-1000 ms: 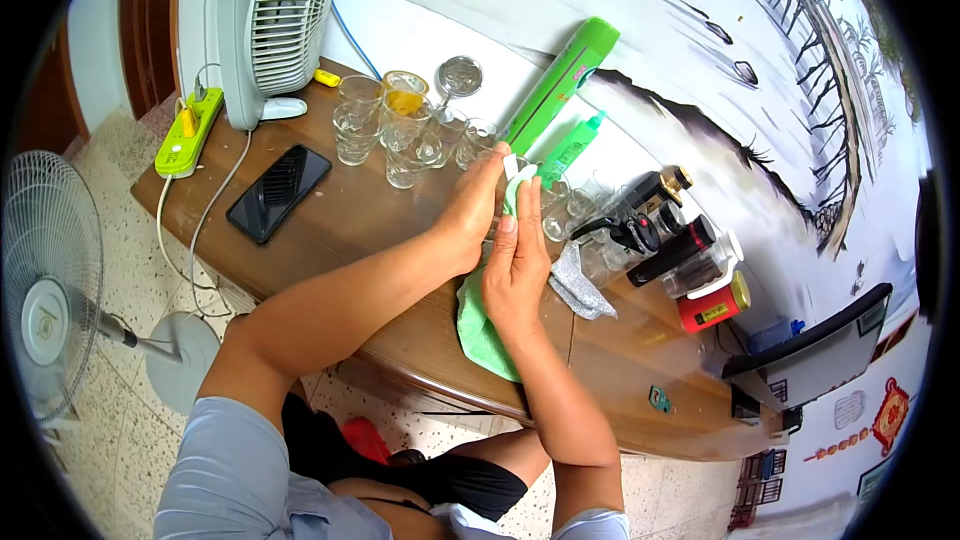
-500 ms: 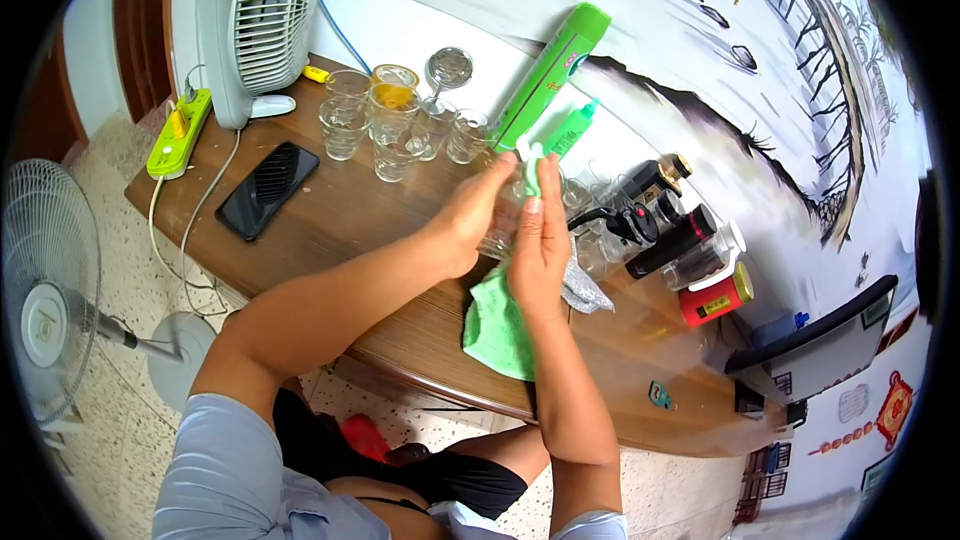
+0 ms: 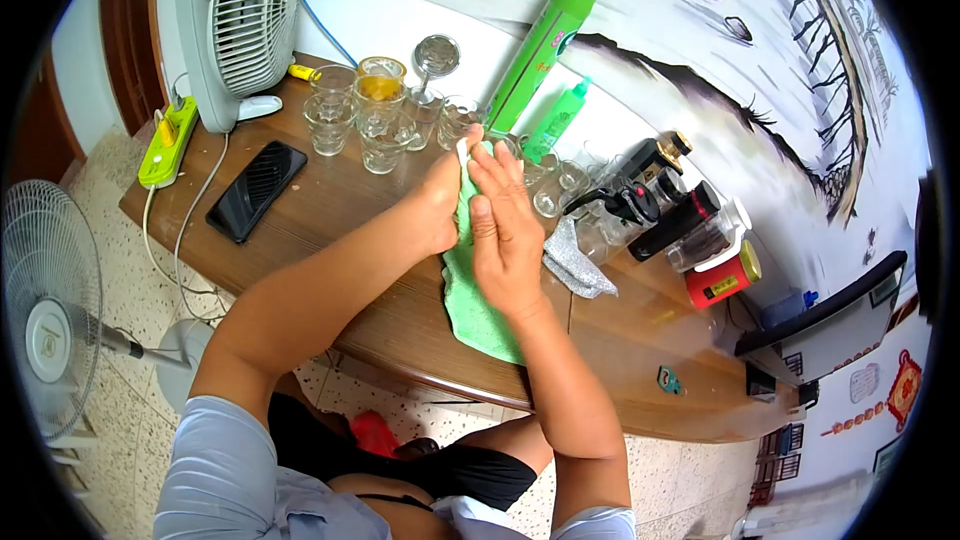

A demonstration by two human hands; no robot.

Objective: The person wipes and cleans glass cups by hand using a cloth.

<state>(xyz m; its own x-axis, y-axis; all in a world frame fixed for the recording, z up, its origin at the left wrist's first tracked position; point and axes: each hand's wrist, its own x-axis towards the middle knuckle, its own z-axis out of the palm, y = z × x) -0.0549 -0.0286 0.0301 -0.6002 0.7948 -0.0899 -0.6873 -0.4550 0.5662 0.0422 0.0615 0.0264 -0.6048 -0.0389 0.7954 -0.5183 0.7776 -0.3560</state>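
Note:
Above the table, my hands press together from both sides with a green cloth [image 3: 480, 306] between them. My left hand [image 3: 438, 202] grips the cloth from the left, most of its fingers hidden behind it. My right hand [image 3: 508, 245] lies against the cloth's right face, fingers close together and pointing away from me. The cloth's lower part hangs down towards the table's front edge. Whether a glass sits inside the cloth cannot be made out now. Just beyond my fingertips stand several clear glasses [image 3: 382, 145] and a green pump bottle [image 3: 557, 122].
A phone [image 3: 257, 191] lies left of the glasses, near a white fan [image 3: 240, 35] and a green power strip [image 3: 170, 142]. On the right are a grey cloth [image 3: 578, 262], a glass pot with a black handle [image 3: 625, 202], dark bottles and a red tin [image 3: 722, 278].
My right hand has turned and slid down along the cloth. The clear glass seen between my hands before is now hidden, and the cloth reaches higher between them.

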